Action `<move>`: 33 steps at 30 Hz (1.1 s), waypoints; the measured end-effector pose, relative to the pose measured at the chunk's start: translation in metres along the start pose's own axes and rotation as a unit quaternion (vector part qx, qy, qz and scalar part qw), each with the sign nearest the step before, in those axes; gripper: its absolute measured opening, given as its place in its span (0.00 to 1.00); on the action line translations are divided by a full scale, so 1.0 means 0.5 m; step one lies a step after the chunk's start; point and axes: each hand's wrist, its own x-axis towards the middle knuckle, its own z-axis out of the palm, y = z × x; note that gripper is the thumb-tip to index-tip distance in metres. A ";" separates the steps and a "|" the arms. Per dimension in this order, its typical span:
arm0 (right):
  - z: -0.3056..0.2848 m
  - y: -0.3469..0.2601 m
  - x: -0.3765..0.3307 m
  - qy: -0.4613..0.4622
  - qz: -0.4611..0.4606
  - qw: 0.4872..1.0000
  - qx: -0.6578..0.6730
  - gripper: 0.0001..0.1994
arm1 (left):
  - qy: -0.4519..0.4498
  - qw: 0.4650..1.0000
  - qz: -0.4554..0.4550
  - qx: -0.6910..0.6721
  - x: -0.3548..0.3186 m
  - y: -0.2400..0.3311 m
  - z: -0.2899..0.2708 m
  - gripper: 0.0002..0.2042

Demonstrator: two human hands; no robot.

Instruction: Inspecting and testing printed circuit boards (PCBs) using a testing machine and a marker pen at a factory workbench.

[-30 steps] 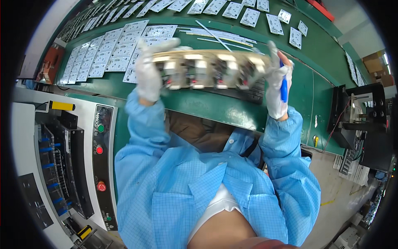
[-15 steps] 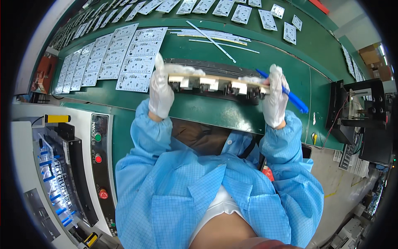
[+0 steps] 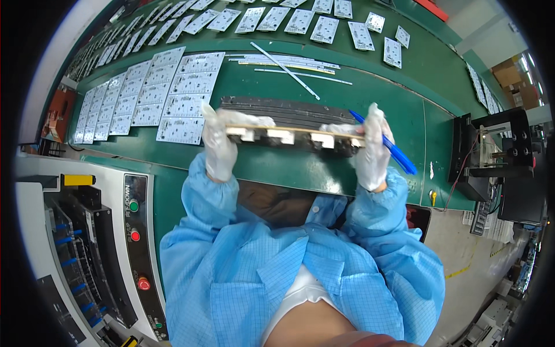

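A circuit board panel (image 3: 295, 135) is held up nearly edge-on, spanning the gap between my two white-gloved hands. White and black components stick out from its near side; its other face is hidden. My left hand (image 3: 221, 147) grips the panel's left end, thumb up, fingers stretched along the far side. At the right end, my right hand (image 3: 373, 151) holds it the same way. A blue pen (image 3: 402, 159) is also tucked in my right hand, slanting out past the thumb. Behind the panel, a long black grooved block (image 3: 254, 105) lies on the green bench (image 3: 289, 168).
Panels of white circuit boards (image 3: 191, 87) lie in overlapping rows at the left. Thin strips (image 3: 289, 72) rest mid-bench, and single boards (image 3: 324, 29) line the far shelf. A black fixture (image 3: 491, 144) stands right; a machine with a button panel (image 3: 136, 243) stands left.
The view has tilted slightly, so the bench sits lower in the picture. My hands and the panel have come a little nearer to me. Lights inside the left machine have gone dark.
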 end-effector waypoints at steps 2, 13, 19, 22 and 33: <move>-0.001 -0.040 -0.019 0.016 -0.064 0.997 -0.047 0.18 | 0.015 0.995 -0.009 0.098 -0.032 -0.011 -0.005 0.37; 0.021 0.012 0.130 0.051 0.008 0.994 -0.092 0.21 | 0.054 0.959 -0.268 0.078 0.125 -0.059 0.016 0.39; 0.014 -0.006 0.102 0.022 -0.089 0.978 -0.187 0.21 | 0.092 0.972 -0.062 0.209 0.029 -0.018 0.031 0.34; 0.025 -0.011 0.107 0.044 -0.116 0.989 -0.083 0.21 | 0.142 0.974 -0.028 0.176 -0.023 -0.007 0.056 0.36; 0.029 -0.063 0.094 0.057 -0.269 0.960 0.055 0.22 | 0.307 0.860 -0.296 -0.280 0.044 0.032 0.016 0.33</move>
